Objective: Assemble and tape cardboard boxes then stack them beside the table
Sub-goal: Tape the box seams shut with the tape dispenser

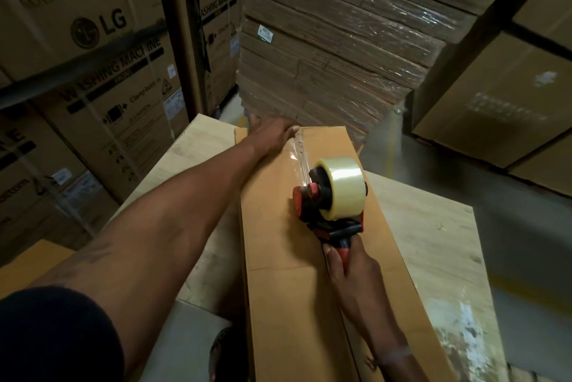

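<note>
The right hand (346, 264) had its fingers curled tight round the red handle of the tape gun (328, 199). The gun sat on top of the box (278, 242), near the middle, on the seam. A strip of clear tape (298, 152) ran from the roll up to the far end. There the left hand (275, 134) lay flat, fingers out straight, pressing the tape end down. The box lay long on the table (433, 233), not yet stacked.

What could go wrong? If the gun drifted sideways, the tape would miss the seam — the flaps would stay loose. If the left hand lifted early, the tape end might peel up or wrinkle.
</note>
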Tool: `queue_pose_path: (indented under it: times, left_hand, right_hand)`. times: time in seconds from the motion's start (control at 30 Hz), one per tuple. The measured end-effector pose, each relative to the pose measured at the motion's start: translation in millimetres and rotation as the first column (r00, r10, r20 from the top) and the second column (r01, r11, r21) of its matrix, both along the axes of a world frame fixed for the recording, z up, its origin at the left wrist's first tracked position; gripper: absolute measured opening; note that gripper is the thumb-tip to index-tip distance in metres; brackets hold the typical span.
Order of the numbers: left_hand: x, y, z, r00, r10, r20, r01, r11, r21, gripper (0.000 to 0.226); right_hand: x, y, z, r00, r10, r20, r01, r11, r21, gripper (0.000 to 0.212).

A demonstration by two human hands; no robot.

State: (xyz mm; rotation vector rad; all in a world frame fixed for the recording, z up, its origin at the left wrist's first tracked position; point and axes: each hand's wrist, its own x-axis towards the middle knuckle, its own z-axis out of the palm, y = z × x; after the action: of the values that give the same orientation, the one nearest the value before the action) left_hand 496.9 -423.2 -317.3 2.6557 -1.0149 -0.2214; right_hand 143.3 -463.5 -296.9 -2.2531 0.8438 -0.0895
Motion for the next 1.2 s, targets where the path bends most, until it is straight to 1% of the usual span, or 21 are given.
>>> queue_pose_path:
  times: [0.07,0.13,0.2,0.27,0.33,0.37,0.5,0.67,0.83,0.97,1.07,1.13,1.2]
  left_hand:
    - [-3.6,7.0,-6.4,0.997,-0.071,0.043,0.069,0.997,0.047,0.058]
    - [-8.9,15.3,-10.5,0.982,-0.174,0.077,0.171,0.984,0.042,0.064]
    - [-17.4,23.2,-11.7,0.943,-0.318,0.101,0.317,0.948,0.029,0.064]
    - [-29.2,29.3,-15.8,0.879,-0.459,0.127,0.458,0.888,0.040,0.061]
    - [-41.8,31.6,-21.5,0.826,-0.552,0.113,0.548,0.834,0.068,0.058]
    - [-47.3,31.7,-24.8,0.813,-0.573,0.102,0.567,0.820,0.083,0.056]
    - [-63.0,33.7,-24.1,0.826,-0.556,0.095,0.547,0.830,0.106,0.055]
    - [-68.0,36.5,-20.0,0.842,-0.532,0.091,0.522,0.845,0.114,0.052]
    - [-74.6,36.3,-13.1,0.851,-0.521,0.074,0.503,0.846,0.176,0.057]
    - [-83.8,35.3,-7.6,0.865,-0.494,0.092,0.468,0.859,0.210,0.059]
    - [-99.8,40.3,-4.1,0.839,-0.538,0.077,0.520,0.836,0.175,0.057]
    - [-113.4,45.5,-7.9,0.814,-0.580,0.041,0.568,0.809,0.151,0.064]
    - [-122.9,48.9,-12.5,0.815,-0.577,0.045,0.566,0.811,0.147,0.074]
  right_hand:
    - [-0.7,1.7,-1.6,1.000,-0.004,0.010,0.004,1.000,-0.007,0.028]
    - [-1.3,3.4,-3.1,1.000,-0.001,0.016,0.001,1.000,-0.014,0.028]
    - [-0.8,4.1,-4.3,1.000,0.003,0.019,-0.002,1.000,-0.010,0.028]
    - [-0.2,3.5,-4.8,1.000,0.007,0.016,-0.007,1.000,0.006,0.030]
    - [0.4,2.7,-4.3,1.000,0.009,0.021,-0.009,1.000,0.018,0.030]
    - [0.6,2.7,-3.5,1.000,0.011,0.021,-0.011,1.000,0.023,0.030]
    - [1.8,4.6,-0.1,1.000,0.022,0.017,-0.022,1.000,0.021,0.032]
    - [-3.6,8.9,1.5,0.999,0.029,-0.039,-0.030,0.999,-0.019,0.032]
    - [-39.5,19.0,1.4,0.997,0.029,-0.066,-0.031,0.999,-0.036,0.037]
    - [-56.5,19.8,-1.4,0.998,0.031,-0.054,-0.032,0.999,-0.013,0.035]
    - [-51.0,17.8,-3.0,0.998,0.016,-0.061,-0.016,1.000,0.006,0.039]
    - [-50.1,18.5,-3.6,0.998,0.015,-0.065,-0.014,1.000,0.011,0.040]
    - [-50.8,20.5,-2.9,0.998,0.013,-0.066,-0.012,1.000,0.004,0.040]
